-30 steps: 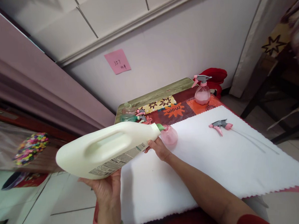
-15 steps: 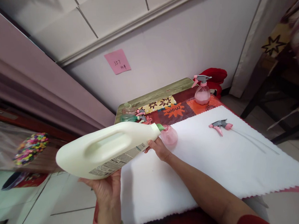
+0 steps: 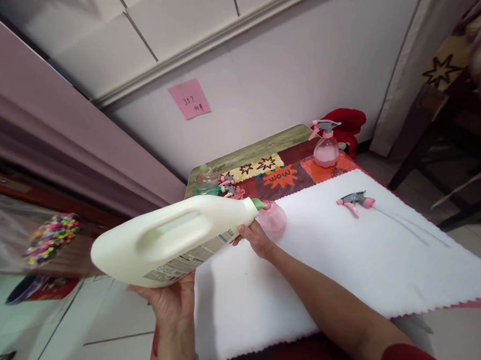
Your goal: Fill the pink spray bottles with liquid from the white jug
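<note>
A large cream jug lies tilted in the air, its green spout at the mouth of a small round pink bottle. My left hand supports the jug's base from below, palm up. Near the neck, my right hand grips the jug from underneath, its fingers partly hidden by it. The pink bottle stands on a white cloth and holds pink liquid or is tinted pink; I cannot tell which. A grey and pink spray head with a long clear tube lies on the cloth to the right.
At the table's back right stands a pink spray bottle beside a red object. A green spray bottle and a clear pinkish one lie at the back left. A pink note is on the wall. A dark stool stands at right.
</note>
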A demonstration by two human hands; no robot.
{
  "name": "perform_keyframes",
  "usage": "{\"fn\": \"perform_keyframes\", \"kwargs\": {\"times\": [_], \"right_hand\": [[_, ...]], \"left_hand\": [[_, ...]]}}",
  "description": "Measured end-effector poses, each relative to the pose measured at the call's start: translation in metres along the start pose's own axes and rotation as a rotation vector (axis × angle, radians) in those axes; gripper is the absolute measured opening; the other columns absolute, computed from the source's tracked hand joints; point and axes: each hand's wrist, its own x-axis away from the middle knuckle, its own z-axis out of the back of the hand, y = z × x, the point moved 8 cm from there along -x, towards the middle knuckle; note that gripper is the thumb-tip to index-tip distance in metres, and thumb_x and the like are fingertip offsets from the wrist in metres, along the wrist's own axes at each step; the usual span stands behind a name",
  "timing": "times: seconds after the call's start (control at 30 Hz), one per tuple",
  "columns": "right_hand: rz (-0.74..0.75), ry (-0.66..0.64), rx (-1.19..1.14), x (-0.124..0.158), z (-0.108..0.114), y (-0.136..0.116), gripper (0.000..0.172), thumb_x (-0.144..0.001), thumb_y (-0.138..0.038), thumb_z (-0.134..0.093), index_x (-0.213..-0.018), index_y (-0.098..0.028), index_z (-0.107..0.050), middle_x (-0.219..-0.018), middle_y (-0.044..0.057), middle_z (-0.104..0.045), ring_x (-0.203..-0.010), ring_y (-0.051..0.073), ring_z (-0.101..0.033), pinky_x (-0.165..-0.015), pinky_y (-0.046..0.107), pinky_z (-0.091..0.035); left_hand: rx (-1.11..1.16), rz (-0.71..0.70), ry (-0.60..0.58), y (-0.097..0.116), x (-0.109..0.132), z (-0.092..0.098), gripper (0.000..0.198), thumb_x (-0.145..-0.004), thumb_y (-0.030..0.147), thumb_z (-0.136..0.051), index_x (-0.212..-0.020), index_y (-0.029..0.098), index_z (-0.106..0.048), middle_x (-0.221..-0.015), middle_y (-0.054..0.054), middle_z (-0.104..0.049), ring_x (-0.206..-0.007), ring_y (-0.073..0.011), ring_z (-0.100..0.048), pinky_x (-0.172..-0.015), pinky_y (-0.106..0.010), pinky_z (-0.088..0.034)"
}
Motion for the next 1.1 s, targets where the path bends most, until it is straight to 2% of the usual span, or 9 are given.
{"fn": "perform_keyframes", "kwargs": {"times": [0.47, 0.63, 1.1], "right_hand": [[0.002, -0.003, 0.007, 0.000, 0.000, 0.000, 0.066, -0.080, -0.072, -0.071, -0.113, -0.015, -0.064, -0.089, 0.009, -0.073, -0.069, 0.018, -0.069, -0.059, 0.031, -0.059], [0.006, -0.008, 0.006, 0.000, 0.000, 0.000, 0.066, -0.080, -0.071, -0.071, -0.114, -0.015, -0.064, -0.089, 0.008, -0.073, -0.070, 0.018, -0.069, -0.059, 0.030, -0.059], [0.009, -0.011, 0.003, -0.001, 0.001, 0.001, 0.067, -0.081, -0.070, -0.072, -0.116, -0.014, -0.065, -0.088, 0.009, -0.074, -0.071, 0.019, -0.071, -0.059, 0.030, -0.060]], "left_hand": [[0.028, 0.010, 0.008, 0.000, 0.001, -0.003, 0.080, -0.077, 0.085, -0.058, -0.144, 0.040, -0.058, -0.157, -0.001, -0.054, -0.152, -0.0312, -0.039, -0.122, -0.050, -0.038], [0.082, 0.007, -0.047, 0.000, 0.001, -0.011, 0.082, -0.078, 0.083, -0.060, -0.147, 0.039, -0.055, -0.158, -0.001, -0.054, -0.153, -0.0307, -0.038, -0.123, -0.050, -0.035], [0.030, 0.009, -0.022, 0.000, 0.000, -0.004, 0.082, -0.075, 0.085, -0.061, -0.143, 0.040, -0.058, -0.157, 0.000, -0.055, -0.152, -0.0317, -0.040, -0.121, -0.051, -0.039]]}}
